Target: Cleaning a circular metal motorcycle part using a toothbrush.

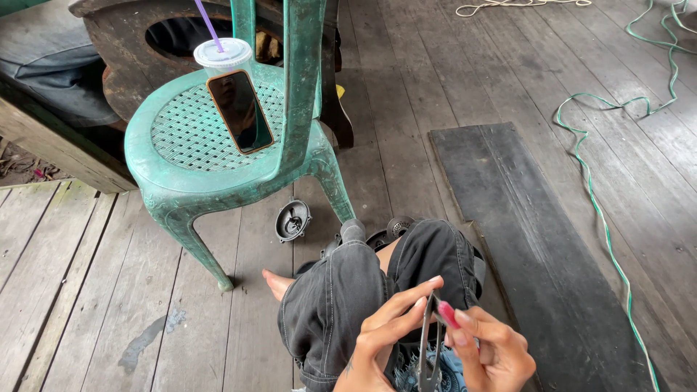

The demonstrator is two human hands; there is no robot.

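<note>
I sit on a wooden floor with my knees in dark grey trousers (348,290) drawn up. My left hand (385,337) pinches the upper end of a thin dark metal tool (428,348) with two arms, held upright over my lap. My right hand (490,356) is on the tool's other side, its fingers closed around a small red-pink piece (448,313) right at the tool's top. The tool's lower end is hidden between my hands. One bare foot (277,283) shows beside my knee.
A green plastic chair (181,181) stands ahead on the left; a phone (239,110) leans on a lidded cup with a purple straw (221,54). Small round speaker parts (292,220) lie under it. A long black board (523,239), green cable (595,203), and white rope (508,6) lie right.
</note>
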